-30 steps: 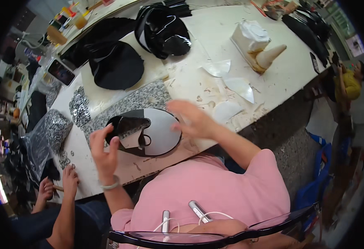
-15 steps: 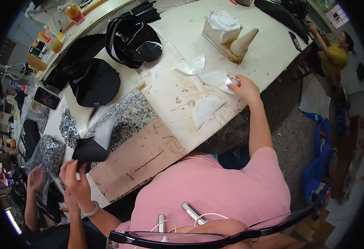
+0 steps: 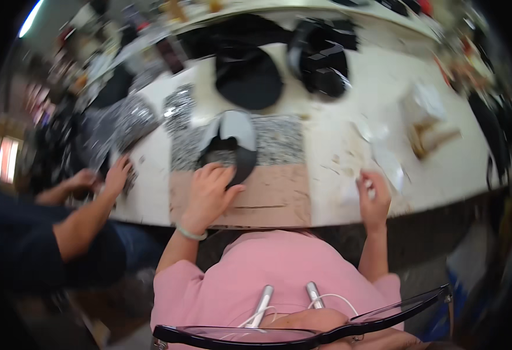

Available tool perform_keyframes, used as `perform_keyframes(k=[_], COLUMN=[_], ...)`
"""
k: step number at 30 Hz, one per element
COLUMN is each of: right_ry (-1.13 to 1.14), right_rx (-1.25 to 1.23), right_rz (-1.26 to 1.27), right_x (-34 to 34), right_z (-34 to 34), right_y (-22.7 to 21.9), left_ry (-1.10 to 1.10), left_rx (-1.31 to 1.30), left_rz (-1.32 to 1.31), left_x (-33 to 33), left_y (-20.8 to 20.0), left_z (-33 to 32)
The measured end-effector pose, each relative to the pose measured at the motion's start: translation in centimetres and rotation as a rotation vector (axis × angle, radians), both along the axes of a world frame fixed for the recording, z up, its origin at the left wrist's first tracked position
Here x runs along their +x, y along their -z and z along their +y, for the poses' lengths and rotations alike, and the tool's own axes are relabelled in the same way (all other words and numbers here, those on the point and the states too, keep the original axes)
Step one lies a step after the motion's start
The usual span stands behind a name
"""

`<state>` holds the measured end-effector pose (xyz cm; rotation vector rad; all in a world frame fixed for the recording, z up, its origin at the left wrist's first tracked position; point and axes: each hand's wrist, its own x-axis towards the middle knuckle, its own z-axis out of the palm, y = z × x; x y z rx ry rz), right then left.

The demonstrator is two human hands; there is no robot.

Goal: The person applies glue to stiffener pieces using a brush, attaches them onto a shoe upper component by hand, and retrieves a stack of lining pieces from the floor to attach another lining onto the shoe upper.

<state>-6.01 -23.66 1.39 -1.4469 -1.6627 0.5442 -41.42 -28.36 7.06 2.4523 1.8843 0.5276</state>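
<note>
— Black cap piece (image 3: 232, 153)?
— Lying on the speckled sheet (image 3: 279, 143), lower edge over the brown board (image 3: 267, 195), mid-bench (image 3: 349, 99).
— Left hand (image 3: 208, 195)?
— Flat and open, fingertips pressing that piece.
— Right hand (image 3: 374, 195)?
— Pinched shut on a white scrap (image 3: 361, 188) near the bench's front edge.
— Further out?
— Another person's hand (image 3: 115, 175) on the left; black caps (image 3: 249, 79) behind. Blurred.

The person wears a pink short-sleeved shirt (image 3: 279, 274), a pale wristband (image 3: 189, 233), dark-framed glasses (image 3: 302, 332) and white earphone cables (image 3: 326, 298).
</note>
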Motion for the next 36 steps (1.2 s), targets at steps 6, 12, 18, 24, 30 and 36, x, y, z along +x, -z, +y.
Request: perform_keyframes(k=[6, 12, 18, 24, 30, 36], right_ry=[-0.744, -1.071, -1.017, -1.125, -1.135, -1.144], right_rx=[-0.032, -0.252, -0.357, -0.452, -0.056, -0.009], right_rz=[0.312, 0.143, 0.214, 0.108, -0.195, -0.216], right_x=[-10.5, -15.2, -14.7, -15.4, -17.5, -17.2], right_z=[-2.7, -3.4, -2.9, -2.6, -3.4, -3.6], right_y=[1.0, 2.6, 4.7, 4.8, 3.6, 3.1], left_ry=[-0.258, -0.574, -0.848, -1.212, -1.693, -1.64], left_rx=[0.188, 0.287, 0.438, 0.413, 0.035, 0.019], left_rz=[-0.206, -0.276, -0.315, -0.446, -0.829, -1.07], left_x=[0.2, 1.0, 4.0, 7.1, 12.1, 11.3], left_y=[-0.4, 2.3, 5.3, 13.6, 24.4, 24.8], left_z=[-4.3, -11.8, -18.6, -28.0, -38.3, -37.0])
